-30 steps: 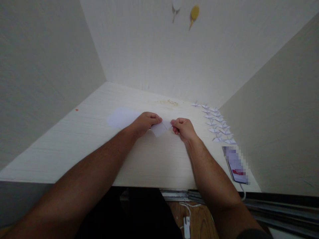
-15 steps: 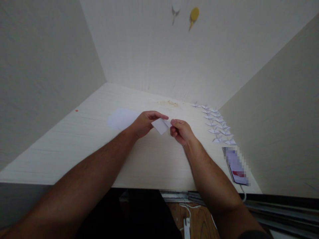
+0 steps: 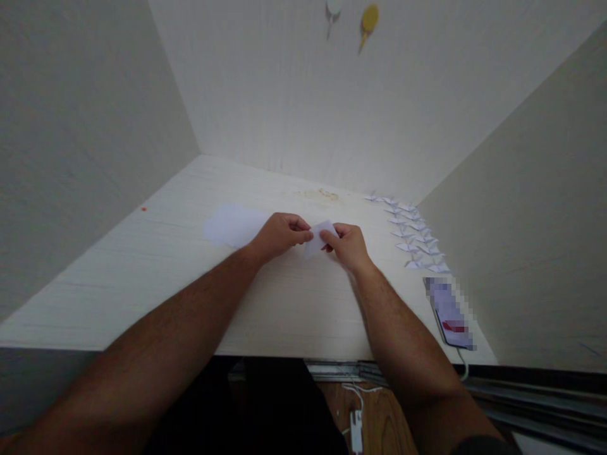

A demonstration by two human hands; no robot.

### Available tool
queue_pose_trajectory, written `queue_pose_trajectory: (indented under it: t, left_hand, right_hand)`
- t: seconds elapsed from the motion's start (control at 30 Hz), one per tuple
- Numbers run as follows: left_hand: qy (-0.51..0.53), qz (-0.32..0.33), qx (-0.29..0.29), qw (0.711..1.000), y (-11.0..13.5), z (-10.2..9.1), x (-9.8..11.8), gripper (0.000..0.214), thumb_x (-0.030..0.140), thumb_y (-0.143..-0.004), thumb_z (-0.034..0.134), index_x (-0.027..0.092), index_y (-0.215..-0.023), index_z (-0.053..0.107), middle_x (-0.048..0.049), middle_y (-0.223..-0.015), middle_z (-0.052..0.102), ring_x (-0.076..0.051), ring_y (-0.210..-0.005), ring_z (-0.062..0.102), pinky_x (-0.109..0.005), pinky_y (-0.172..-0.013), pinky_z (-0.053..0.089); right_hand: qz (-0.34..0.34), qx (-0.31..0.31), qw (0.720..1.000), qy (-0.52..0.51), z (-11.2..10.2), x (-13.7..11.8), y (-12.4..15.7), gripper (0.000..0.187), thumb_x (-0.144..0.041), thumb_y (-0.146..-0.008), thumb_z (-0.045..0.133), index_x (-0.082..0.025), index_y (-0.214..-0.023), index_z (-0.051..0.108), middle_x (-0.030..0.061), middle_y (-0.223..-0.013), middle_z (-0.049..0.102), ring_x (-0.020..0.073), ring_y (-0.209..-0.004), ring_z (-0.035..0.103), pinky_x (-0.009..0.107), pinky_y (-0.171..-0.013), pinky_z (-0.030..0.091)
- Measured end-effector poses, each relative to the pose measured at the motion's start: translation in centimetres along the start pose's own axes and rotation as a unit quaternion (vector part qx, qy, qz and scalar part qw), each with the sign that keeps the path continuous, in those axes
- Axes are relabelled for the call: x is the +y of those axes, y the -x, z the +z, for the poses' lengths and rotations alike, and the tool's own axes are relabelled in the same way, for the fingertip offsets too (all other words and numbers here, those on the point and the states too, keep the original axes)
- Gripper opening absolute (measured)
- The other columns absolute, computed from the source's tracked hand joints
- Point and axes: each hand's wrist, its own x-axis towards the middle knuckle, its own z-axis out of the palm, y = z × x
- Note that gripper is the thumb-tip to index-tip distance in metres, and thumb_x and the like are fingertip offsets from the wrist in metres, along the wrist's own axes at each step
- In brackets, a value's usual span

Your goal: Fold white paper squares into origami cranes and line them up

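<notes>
A small piece of folded white paper [image 3: 315,244] is held up between my two hands over the middle of the table. My left hand [image 3: 283,235] pinches its left edge between thumb and fingertips. On the other side my right hand [image 3: 348,245] grips it, thumb lying flat on the near face and fingers behind. The fingers behind the paper are partly hidden. Left of my left hand lie loose white sheets of paper [image 3: 230,224] on the table. Several folded paper cranes [image 3: 405,234] stand in rows to the right of my right hand.
A phone [image 3: 448,313] with a cable lies at the right edge of the white table [image 3: 294,316]. Panels rise at the left, back and right. Two hooks, one yellow [image 3: 369,20], are on the back wall. A white power strip [image 3: 355,430] is on the floor.
The paper has been turned between my hands, and my right thumb now lies across its face. My left thumb has come round to the paper's near side.
</notes>
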Motion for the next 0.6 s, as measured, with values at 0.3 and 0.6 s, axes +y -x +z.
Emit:
queue_pose_trajectory:
  t: [0.3, 0.6]
  left_hand:
    - [-0.034, -0.017, -0.008, 0.999, 0.02, -0.13, 0.33, 0.009, 0.021, -0.066, 0.067, 0.013, -0.070, 0.070, -0.0011, -0.056, 0.064, -0.010, -0.049, 0.054, -0.022, -0.049, 0.042]
    - [-0.072, -0.019, 0.008, 0.997, -0.18, -0.30, -0.04, 0.011, 0.022, -0.065, 0.063, 0.013, -0.065, 0.069, -0.0011, -0.054, 0.063, -0.010, -0.049, 0.051, -0.021, -0.048, 0.038]
  right_hand:
    - [-0.010, 0.005, 1.000, 0.022, 0.24, -0.44, 0.38, 0.022, -0.036, -0.078, 0.064, -0.014, -0.073, 0.068, 0.0018, -0.055, 0.065, 0.0102, -0.045, 0.056, 0.020, -0.043, 0.039]
    - [-0.033, -0.017, 0.999, 0.017, 0.43, -0.47, 0.55, 0.023, -0.035, -0.081, 0.062, -0.015, -0.079, 0.072, 0.0015, -0.057, 0.066, 0.0093, -0.046, 0.056, 0.020, -0.044, 0.041]
